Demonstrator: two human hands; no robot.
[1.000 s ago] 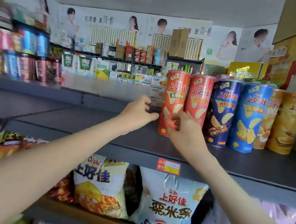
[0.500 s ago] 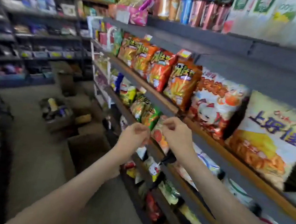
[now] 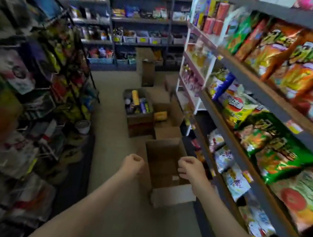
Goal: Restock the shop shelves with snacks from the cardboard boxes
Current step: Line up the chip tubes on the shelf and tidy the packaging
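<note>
Boxes are on the floor [image 3: 109, 136] in the aisle, lined up along the base of the right-hand shelves [image 3: 273, 103]. The near box [image 3: 162, 159] is open, flaps up, brown inside showing. Behind it sits the mid box [image 3: 169, 134], open, with a yellow pack [image 3: 160, 116] in it. Left of that is the can box [image 3: 141, 122], open, with tube cans [image 3: 134, 96] packed upright or leaning; too blurred to count. Both arms are stretched forward over the near box. The left hand [image 3: 134, 162] is fisted with fingers curled in, gripping nothing, and lines up with the box's left wall. The right hand [image 3: 189, 167] is also curled and gripping nothing, over the right wall. The hands are apart and touch nothing. The shelves carry snack bags [image 3: 276, 46] on every level, orange up top and green lower. A wire rack [image 3: 59, 65] of goods is on the left, blurred.
</note>
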